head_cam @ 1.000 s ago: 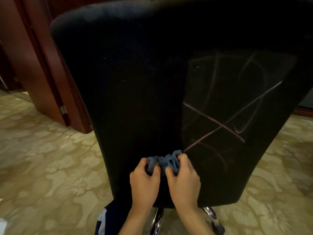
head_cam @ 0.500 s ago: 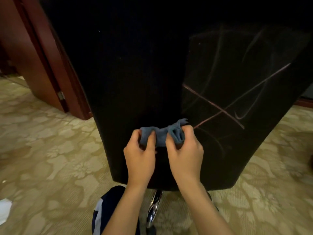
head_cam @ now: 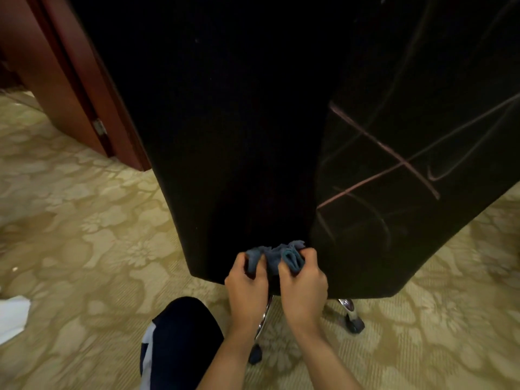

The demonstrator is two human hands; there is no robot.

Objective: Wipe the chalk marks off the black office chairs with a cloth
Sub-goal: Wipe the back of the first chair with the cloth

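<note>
Cloth [head_cam: 274, 256], bunched at the lower edge of the chair back [head_cam: 239, 122], is being gripped by left hand [head_cam: 247, 280] and right hand [head_cam: 305, 280]; firm overlapping strokes across the chalk marks [head_cam: 394, 161] are advised.

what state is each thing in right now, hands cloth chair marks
left hand: grips the cloth
right hand: grips the cloth
cloth: bunched, at the chair back's lower edge
chair back: upright, left part free of marks
chalk marks: unwiped, on the right part
chair caster: on the carpet
</note>
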